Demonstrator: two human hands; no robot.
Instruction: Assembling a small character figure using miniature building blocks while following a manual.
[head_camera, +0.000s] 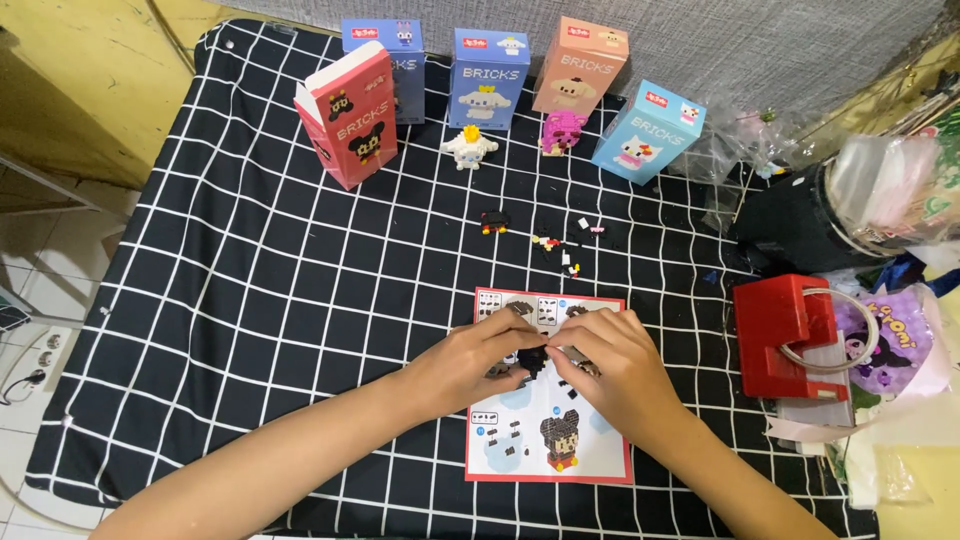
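Head view: a small black brick figure (532, 360) is held between both hands just above the red-bordered instruction sheet (550, 420), which is laid flat on the tabletop (250, 300), covered by a black cloth with a white grid. The left hand (470, 360) is closed in a narrow grip on the figure's left side, thumb and fingertips pinched against it. The right hand (610, 365) is pinched on it from the right, fingers curled over the top; the figure is mostly hidden by them.

Beyond the sheet, loose small bricks (560, 245) are scattered, and a small black and red sub-assembly (494, 222) is set apart to their left. Along the far edge five brick boxes are stood upright: a red box (347, 115), a dark blue box (385, 60), a blue box (488, 75), a peach box (578, 65) and a light blue box (648, 130). A finished white figure (468, 148) and a pink figure (562, 130) are placed in front of them. A red block-shaped object (785, 335) is seen well to the right of the hands
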